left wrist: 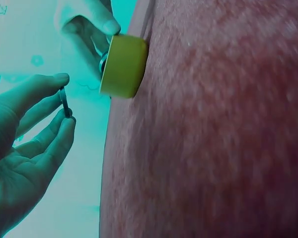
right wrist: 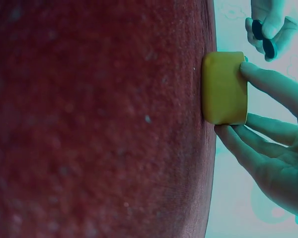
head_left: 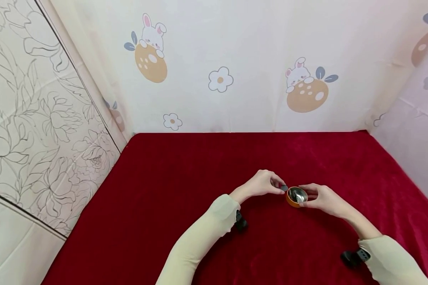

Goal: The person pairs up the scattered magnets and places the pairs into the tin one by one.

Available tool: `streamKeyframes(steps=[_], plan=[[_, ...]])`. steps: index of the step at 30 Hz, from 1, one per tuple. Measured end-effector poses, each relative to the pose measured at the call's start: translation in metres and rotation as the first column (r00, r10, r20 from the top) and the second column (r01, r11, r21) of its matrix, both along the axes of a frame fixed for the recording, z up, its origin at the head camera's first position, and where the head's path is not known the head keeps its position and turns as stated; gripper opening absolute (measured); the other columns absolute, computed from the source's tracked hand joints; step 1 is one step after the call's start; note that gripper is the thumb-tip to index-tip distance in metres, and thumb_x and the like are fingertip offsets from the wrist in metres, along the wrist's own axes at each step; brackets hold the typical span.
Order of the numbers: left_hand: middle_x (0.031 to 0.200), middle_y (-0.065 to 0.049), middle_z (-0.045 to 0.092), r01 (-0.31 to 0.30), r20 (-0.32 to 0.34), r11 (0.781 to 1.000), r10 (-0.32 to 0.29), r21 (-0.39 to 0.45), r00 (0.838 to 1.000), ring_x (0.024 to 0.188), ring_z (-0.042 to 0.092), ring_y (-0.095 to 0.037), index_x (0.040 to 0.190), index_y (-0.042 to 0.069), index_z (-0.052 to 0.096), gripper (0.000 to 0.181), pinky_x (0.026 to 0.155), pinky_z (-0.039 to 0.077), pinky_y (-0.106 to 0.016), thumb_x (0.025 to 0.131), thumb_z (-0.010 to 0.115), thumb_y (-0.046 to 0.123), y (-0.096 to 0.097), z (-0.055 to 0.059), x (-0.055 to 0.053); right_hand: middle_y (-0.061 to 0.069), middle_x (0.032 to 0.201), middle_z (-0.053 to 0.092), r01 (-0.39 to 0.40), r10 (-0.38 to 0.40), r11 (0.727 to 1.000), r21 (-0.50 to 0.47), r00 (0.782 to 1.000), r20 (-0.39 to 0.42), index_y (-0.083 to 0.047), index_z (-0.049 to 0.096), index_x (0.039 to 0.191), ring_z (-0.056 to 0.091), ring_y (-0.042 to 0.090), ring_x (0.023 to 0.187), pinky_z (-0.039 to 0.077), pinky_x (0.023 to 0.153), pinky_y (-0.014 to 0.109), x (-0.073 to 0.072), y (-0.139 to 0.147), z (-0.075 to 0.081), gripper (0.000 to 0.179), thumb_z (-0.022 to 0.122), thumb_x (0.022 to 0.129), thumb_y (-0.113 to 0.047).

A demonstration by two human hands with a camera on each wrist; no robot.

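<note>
My left hand [head_left: 263,183] pinches a small dark, flat disc [head_left: 284,188] between thumb and fingertips, just beside the rim of a small bowl. Seen edge-on in the left wrist view, the disc [left wrist: 65,102] looks thin. This bowl [head_left: 290,202] is orange outside and shiny silver inside, with a dark patch showing within. It stands upright on the red cloth. From the right, my right hand [head_left: 324,200] holds it, thumb and fingers on opposite sides of the wall. Its plain yellowish side [right wrist: 225,88] faces the right wrist camera, where the left thumb covers part of the disc.
Red velvety cloth [head_left: 157,190] covers the table. A pale curtain [head_left: 249,103] with rabbits and flowers hangs along the back edge, and a flower-patterned panel [head_left: 39,118] stands at the left. Dark wrist cameras [head_left: 351,259] sit below both sleeves.
</note>
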State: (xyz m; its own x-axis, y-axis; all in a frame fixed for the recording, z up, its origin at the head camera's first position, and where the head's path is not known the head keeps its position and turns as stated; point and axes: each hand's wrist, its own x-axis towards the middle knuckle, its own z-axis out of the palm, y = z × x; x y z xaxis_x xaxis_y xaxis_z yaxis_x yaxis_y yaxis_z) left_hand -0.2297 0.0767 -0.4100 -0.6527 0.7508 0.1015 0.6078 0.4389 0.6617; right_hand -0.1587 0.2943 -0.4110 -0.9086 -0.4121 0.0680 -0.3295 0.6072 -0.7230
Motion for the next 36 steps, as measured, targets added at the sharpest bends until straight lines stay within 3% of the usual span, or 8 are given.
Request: streamKeyframes(steps=[13, 30, 36], plan=[[0.074, 0.009, 0.061, 0.013, -0.030, 1.000, -0.013, -0.009, 0.999, 0.063, 0.050, 0.005, 0.096, 0.011, 0.069, 0.022, 0.056, 0.040, -0.006, 0.076, 0.070, 0.020, 0.021, -0.002, 0.005, 0.026, 0.107, 0.056, 0.018, -0.019, 1.000, 0.014, 0.999, 0.039, 0.015, 0.050, 0.114, 0.059, 0.034, 0.093, 0.048, 0.069, 0.020, -0.001, 0.000, 0.003, 0.055, 0.072, 0.073, -0.015], [0.076, 0.012, 0.060, -0.034, -0.015, 0.998, 0.033, -0.056, 0.999, 0.066, 0.048, 0.007, 0.095, 0.014, 0.069, 0.021, 0.056, 0.039, -0.005, 0.077, 0.069, 0.024, 0.042, -0.013, 0.011, 0.023, 0.106, 0.058, 0.003, -0.003, 1.000, 0.008, 1.000, 0.018, 0.013, 0.051, 0.114, 0.061, 0.015, 0.089, 0.050, 0.069, 0.023, -0.001, 0.002, -0.002, 0.056, 0.072, 0.072, -0.017], [0.087, 0.011, 0.062, -0.035, -0.006, 0.998, 0.035, -0.053, 0.999, 0.070, 0.049, 0.009, 0.102, 0.013, 0.068, 0.026, 0.059, 0.039, -0.004, 0.078, 0.067, 0.024, 0.041, -0.011, 0.010, 0.024, 0.107, 0.058, 0.013, -0.013, 1.000, 0.016, 1.000, 0.009, 0.012, 0.052, 0.113, 0.060, 0.026, 0.091, 0.048, 0.069, 0.019, -0.001, 0.001, 0.000, 0.054, 0.072, 0.073, -0.017]])
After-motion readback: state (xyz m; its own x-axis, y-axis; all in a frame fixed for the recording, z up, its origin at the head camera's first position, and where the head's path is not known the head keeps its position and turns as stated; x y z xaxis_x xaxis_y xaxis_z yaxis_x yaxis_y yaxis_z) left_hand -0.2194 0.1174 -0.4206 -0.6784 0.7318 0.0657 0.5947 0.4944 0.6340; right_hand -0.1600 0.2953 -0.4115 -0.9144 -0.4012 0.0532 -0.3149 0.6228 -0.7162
